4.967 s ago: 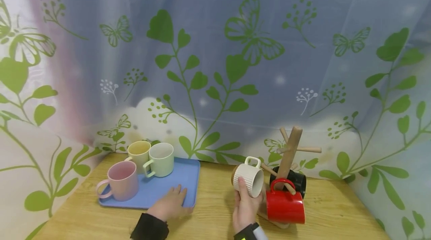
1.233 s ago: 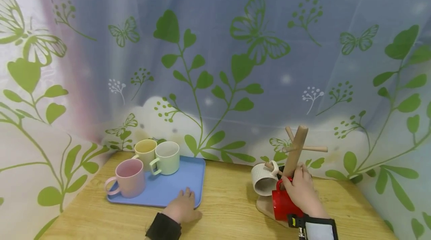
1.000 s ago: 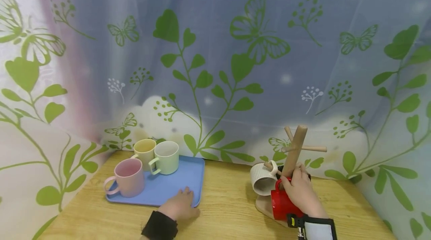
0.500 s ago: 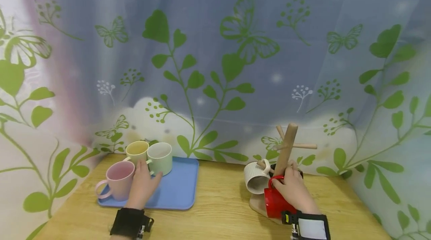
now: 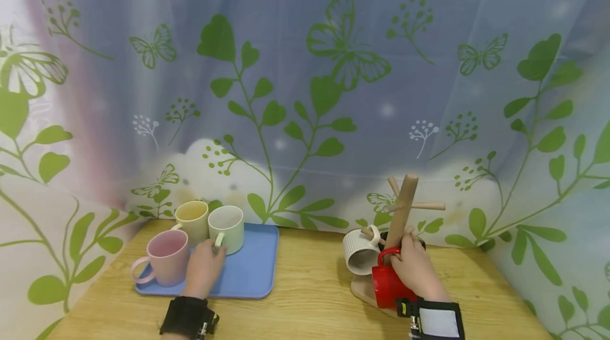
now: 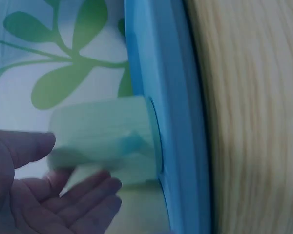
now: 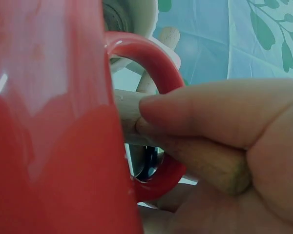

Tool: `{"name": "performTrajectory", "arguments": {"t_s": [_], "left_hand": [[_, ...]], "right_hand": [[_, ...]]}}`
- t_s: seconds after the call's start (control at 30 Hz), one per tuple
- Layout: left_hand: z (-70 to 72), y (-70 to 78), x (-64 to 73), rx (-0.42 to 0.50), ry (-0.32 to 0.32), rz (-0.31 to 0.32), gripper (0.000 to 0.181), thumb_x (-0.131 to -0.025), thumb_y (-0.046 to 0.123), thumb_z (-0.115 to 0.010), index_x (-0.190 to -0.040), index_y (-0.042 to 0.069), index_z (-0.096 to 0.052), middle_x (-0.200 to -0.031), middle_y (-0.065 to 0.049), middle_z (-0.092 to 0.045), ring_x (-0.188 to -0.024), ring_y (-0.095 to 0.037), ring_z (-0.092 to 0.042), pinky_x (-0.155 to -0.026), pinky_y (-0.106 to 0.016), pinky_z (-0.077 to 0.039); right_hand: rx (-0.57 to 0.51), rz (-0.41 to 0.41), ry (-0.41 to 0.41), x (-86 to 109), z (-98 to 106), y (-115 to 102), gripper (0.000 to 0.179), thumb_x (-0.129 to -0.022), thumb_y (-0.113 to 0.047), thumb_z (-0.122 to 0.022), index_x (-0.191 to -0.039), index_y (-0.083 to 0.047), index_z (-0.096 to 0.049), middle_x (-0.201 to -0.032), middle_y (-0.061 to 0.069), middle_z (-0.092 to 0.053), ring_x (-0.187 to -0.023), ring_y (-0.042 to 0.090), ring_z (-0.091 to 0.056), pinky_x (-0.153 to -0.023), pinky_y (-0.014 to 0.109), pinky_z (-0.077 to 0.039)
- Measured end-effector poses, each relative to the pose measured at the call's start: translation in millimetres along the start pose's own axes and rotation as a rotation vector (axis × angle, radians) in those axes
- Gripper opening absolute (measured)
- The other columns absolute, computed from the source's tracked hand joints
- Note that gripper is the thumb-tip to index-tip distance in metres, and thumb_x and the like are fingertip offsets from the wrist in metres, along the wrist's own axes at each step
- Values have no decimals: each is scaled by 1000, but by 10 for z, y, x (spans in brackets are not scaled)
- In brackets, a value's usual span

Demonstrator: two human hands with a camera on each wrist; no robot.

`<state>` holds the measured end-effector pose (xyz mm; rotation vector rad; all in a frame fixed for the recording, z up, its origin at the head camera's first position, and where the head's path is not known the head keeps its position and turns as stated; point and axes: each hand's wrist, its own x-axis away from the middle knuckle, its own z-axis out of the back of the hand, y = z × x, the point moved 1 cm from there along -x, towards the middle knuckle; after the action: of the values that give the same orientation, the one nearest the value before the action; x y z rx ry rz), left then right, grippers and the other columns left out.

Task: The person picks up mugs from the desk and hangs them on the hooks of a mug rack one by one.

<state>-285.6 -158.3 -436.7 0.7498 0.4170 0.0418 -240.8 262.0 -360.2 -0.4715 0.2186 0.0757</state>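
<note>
My left hand [image 5: 205, 268] pinches the handle of a pale green mug [image 5: 230, 226] standing upright on a blue tray [image 5: 250, 276]. In the left wrist view, thumb and fingers lie on either side of the blurred pale green mug [image 6: 100, 124]. My right hand [image 5: 419, 268] grips a wooden mug tree [image 5: 402, 207] behind a red mug [image 5: 388, 287]. In the right wrist view, my thumb presses on the wood, and a peg [image 7: 210, 163] passes through the red mug's handle [image 7: 154, 61]. A white ribbed mug [image 5: 359, 252] hangs on the tree's left side.
A pink mug [image 5: 167, 260] and a yellow mug [image 5: 190, 221] stand upright on the tray beside the left hand. A black mug [image 5: 421, 243], mostly hidden, is behind the right hand. Bare pegs [image 5: 429, 206] stick out near the tree's top. A patterned curtain [image 5: 286, 91] closes off the back.
The white mug, earlier in my right hand, now hangs on the tree, which that hand holds. My left hand has moved from the tray's front edge to the pale green mug, whose handle has turned forward.
</note>
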Motion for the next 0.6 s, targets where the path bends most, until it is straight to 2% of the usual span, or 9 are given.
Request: {"name": "performTrajectory", "arguments": {"t_s": [0.1, 0.27, 0.5, 0.6], "left_hand": [[7, -33, -17, -14, -11, 6, 24, -91, 14, -56, -94, -9, -62, -84, -25, -66, -73, -36, -60, -66, -52, -49], [33, -6, -16, -7, -58, 1, 22, -94, 13, -52, -92, -7, -58, -75, -16, -61, -66, -27, -54, -60, -45, -47], [181, 148, -4, -8, 36, -9, 22, -98, 13, -44, -92, -7, -51, -73, -22, -59, -66, -34, -55, -60, -52, -46], [238, 226, 1, -13, 22, -18, 24, -98, 15, -43, -88, -4, -53, -75, -20, -61, -68, -33, -56, -62, -51, -47]], "right_hand": [[-1, -1, -4, -4, -4, 3, 67, -86, -2, -53, -134, 29, -17, -135, 50, -29, -119, 59, -37, -96, 70, -35], [-4, -11, -17, -21, -7, 1, 64, -85, 1, -52, -133, 28, -20, -135, 49, -29, -118, 58, -39, -95, 69, -37], [-13, -13, -7, -30, -25, 15, 65, -85, -2, -55, -133, 27, -21, -132, 47, -34, -115, 56, -42, -94, 69, -38], [-30, -15, -13, -24, -25, 14, 69, -86, -6, -59, -134, 26, -21, -130, 47, -36, -113, 56, -44, -93, 69, -40]]}}
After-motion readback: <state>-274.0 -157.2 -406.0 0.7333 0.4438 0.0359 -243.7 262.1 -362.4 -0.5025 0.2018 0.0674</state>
